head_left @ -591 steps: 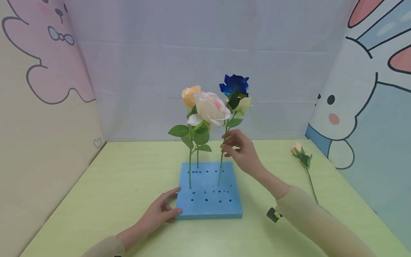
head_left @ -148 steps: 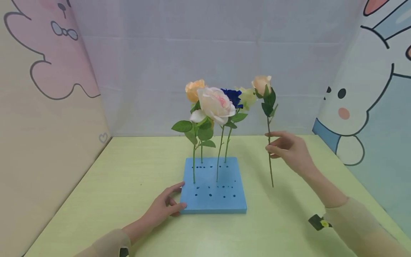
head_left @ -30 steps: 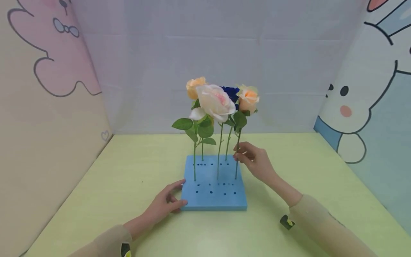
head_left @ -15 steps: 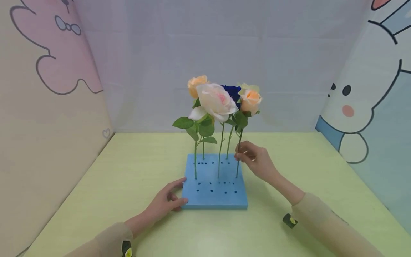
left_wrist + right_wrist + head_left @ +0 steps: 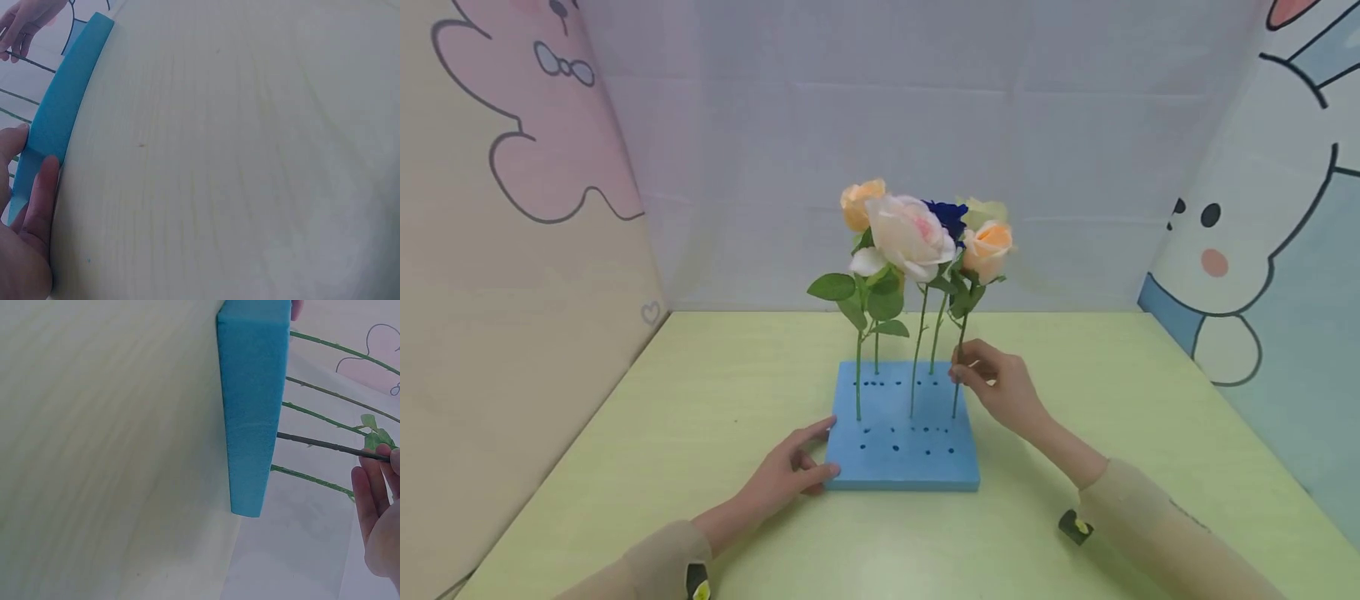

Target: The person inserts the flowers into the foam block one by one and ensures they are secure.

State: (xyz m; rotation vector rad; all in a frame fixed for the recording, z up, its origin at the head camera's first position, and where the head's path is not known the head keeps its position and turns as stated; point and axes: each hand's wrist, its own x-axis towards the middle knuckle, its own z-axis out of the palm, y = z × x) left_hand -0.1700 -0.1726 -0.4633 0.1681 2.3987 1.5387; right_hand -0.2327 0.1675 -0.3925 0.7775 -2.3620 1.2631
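Note:
My right hand (image 5: 1000, 387) pinches the dark stem (image 5: 331, 446) of a peach rose (image 5: 987, 247) between thumb and fingers. The stem's lower end meets the right side of a blue foam block (image 5: 895, 482) with holes in its top. My left hand (image 5: 782, 467) rests along the block's left edge, index finger stretched out and thumb at the near corner; in the left wrist view its fingertips touch the block's side (image 5: 69, 94). A pale pink rose (image 5: 910, 237), an orange-yellow rose (image 5: 859, 205), a blue rose (image 5: 949, 218) and a pale green flower (image 5: 981, 212) stand in the block.
Several bare holes (image 5: 896, 448) mark the block's near part. The block lies on a light yellow-green table (image 5: 700, 417). A pale curtain (image 5: 737, 208) hangs behind it, with cartoon-printed walls at left and right.
Earlier the right hand held the blue rose while the peach rose lay on the table at right. It then brought the peach rose over to the block. Lately the bloom has tipped slightly lower.

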